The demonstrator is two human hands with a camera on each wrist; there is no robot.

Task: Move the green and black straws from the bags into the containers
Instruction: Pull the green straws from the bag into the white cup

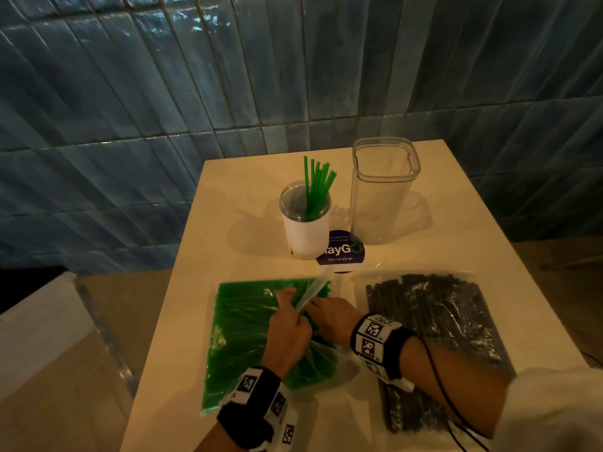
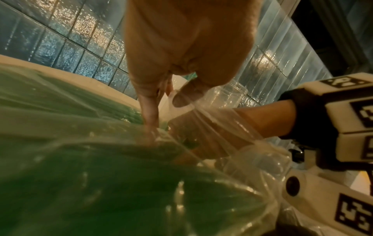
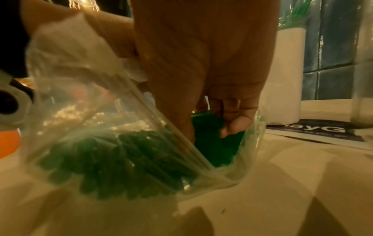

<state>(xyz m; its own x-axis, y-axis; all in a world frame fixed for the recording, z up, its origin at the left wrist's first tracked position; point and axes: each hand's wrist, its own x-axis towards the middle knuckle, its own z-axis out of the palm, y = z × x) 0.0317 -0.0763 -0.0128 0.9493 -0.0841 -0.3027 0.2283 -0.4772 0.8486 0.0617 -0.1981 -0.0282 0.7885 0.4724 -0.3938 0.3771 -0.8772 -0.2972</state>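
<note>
A clear bag of green straws [image 1: 241, 340] lies at the front left of the white table [image 1: 463, 243]. My left hand [image 1: 288, 300] pinches the bag's open flap [image 2: 203, 111] and holds it lifted. My right hand [image 1: 318, 305] reaches into the opening, and its fingers [image 3: 232, 124] curl round a bunch of green straws [image 3: 212, 143]. A bag of black straws [image 1: 437, 334] lies flat to the right, partly under my right forearm. Behind the bags, a round cup [image 1: 306, 233] holds several green straws [image 1: 318, 187]. A tall clear square container [image 1: 381, 197] stands empty beside it.
A round dark sticker [image 1: 342, 252] lies on the table between the cup and the bags. A blue tiled wall [image 1: 163, 109] runs close behind the table. The table's left edge drops away beside the green bag.
</note>
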